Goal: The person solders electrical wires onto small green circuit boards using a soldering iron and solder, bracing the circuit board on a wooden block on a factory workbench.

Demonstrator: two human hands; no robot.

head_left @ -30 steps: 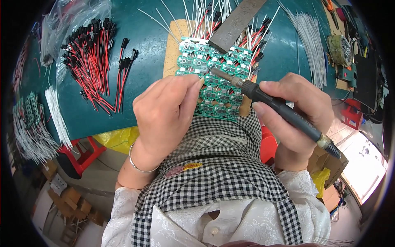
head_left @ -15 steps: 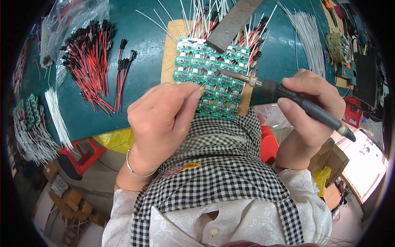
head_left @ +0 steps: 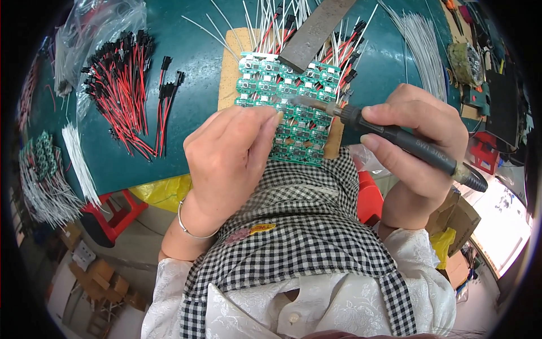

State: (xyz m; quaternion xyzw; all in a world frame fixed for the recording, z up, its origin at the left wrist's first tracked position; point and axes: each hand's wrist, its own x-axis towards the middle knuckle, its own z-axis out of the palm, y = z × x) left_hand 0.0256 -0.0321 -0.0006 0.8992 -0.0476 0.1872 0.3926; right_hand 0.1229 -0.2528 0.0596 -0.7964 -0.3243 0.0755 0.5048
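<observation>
A panel of small green circuit boards (head_left: 288,86) lies before me on a tan board (head_left: 228,85). My right hand (head_left: 423,135) grips a black soldering iron (head_left: 415,148) like a pen, its tip over the middle of the panel with faint haze around it. Close to the tip, my left hand (head_left: 228,152) is closed in a pinch above the panel's left side; what its fingers hold, if anything, is hidden. A dark metal bar (head_left: 317,35) rests across the panel's far edge. White wires (head_left: 257,28) and red-black leads stick out beyond that edge.
Red-black wires with black connectors (head_left: 121,93) are piled on the green table (head_left: 197,51) at left, a few more beside them. White wire bundles lie at far left (head_left: 79,161) and far right (head_left: 423,53). Wired green boards (head_left: 45,158) sit at the left edge. Tools line the right.
My left hand has shifted slightly right and up. The soldering iron and right hand have moved a little left, and haze now shows near the tip.
</observation>
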